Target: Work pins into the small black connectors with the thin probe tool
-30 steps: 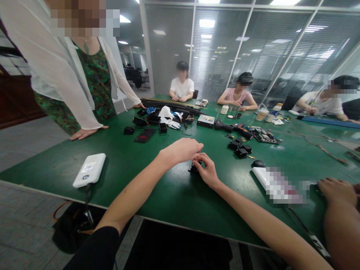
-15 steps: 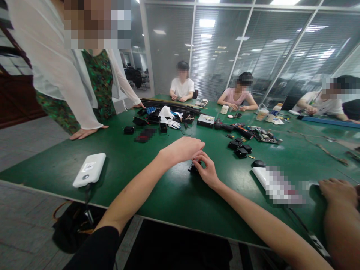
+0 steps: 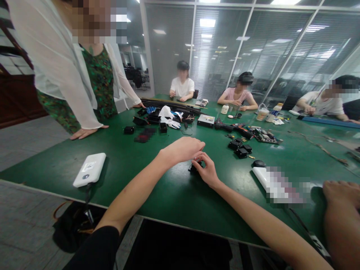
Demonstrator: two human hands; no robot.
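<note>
Near the front edge of the green table (image 3: pixel 157 198), the left hand (image 3: pixel 182 149) and the right hand (image 3: pixel 207 170) met over a small black part (image 3: pixel 194 168) — both pinched it with their fingertips, and it sat on the table surface a little in from that edge. Toward the left corner lay a white power bank (image 3: pixel 90 169). At the right edge rested another person's hand (image 3: pixel 341 193), beside a white box (image 3: pixel 274 183). Further in, a cluster of black modules (image 3: pixel 240 147) lay right of centre — beyond them a circuit board (image 3: pixel 263 135). At the left edge a standing person's hand (image 3: pixel 84 132) pressed flat on the table.
</note>
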